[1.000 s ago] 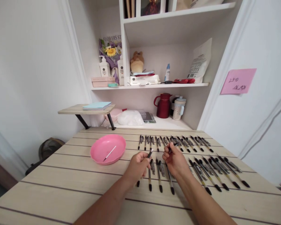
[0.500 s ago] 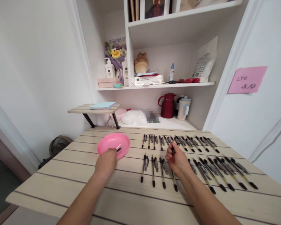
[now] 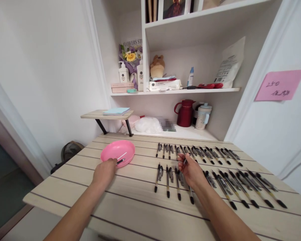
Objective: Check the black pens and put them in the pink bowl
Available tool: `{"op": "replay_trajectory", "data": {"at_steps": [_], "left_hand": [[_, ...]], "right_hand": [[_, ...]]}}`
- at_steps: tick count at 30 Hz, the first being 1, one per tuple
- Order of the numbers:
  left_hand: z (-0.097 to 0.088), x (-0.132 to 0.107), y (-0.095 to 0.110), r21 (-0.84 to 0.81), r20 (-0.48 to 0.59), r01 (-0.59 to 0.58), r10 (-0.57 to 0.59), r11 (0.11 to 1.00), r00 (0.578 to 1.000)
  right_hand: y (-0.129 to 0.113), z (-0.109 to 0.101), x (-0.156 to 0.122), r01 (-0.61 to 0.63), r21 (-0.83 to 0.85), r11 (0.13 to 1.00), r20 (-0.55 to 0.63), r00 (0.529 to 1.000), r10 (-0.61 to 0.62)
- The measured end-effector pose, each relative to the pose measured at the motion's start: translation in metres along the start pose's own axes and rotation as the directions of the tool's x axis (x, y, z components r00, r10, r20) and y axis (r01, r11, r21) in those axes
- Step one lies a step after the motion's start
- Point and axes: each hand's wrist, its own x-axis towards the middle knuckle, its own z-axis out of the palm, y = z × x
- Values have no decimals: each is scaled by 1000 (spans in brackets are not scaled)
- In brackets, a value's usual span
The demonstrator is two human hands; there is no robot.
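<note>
My left hand (image 3: 104, 171) rests at the near rim of a pink bowl (image 3: 112, 150), fingers pinched on a thin dark pen part (image 3: 120, 161) whose tip reaches over the rim. One white refill (image 3: 122, 155) lies inside the bowl. My right hand (image 3: 192, 169) is closed on a black pen (image 3: 185, 161) above two rows of black pens (image 3: 213, 167) laid side by side on the wooden table (image 3: 130, 201).
Behind the table are white shelves with a red jug (image 3: 184, 113), a pale cup (image 3: 202, 115), bottles and a plush toy. A small raised wooden shelf (image 3: 105, 115) holds a blue notebook. The pink note (image 3: 279, 85) hangs on the right wall. The table's left edge drops off.
My left hand carried a thin dark part from the pen rows leftward to the pink bowl. My right hand stayed over the rows, holding its pen. The view swung left.
</note>
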Motion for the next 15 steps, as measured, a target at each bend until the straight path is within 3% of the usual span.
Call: {"op": "replay_trajectory", "data": {"at_steps": [6,8,10,11,13,15], "left_hand": [[-4,-7,-17,-20,8,110,-110,994,994],[-9,-11,-12,-101,-7,112,-114,989,994],[-14,-17,1,-287,-49,38,-54,957,997],[-16,-19,10,-412,-72,-27,-3,911,997],[-18,-22,32,-665,-83,-124,91,736,992],[-17,-21,53,-852,-12,-100,172,513,985]], "right_hand": [[0,-1,0,-26,-37,999,20,999,27],[0,-1,0,-38,-59,998,21,999,39],[1,-1,-1,-51,-93,994,22,998,53],[2,0,-2,-59,-110,992,27,998,62],[4,1,-5,-75,-135,988,45,996,81],[6,3,-7,-82,-156,984,62,994,92]]}}
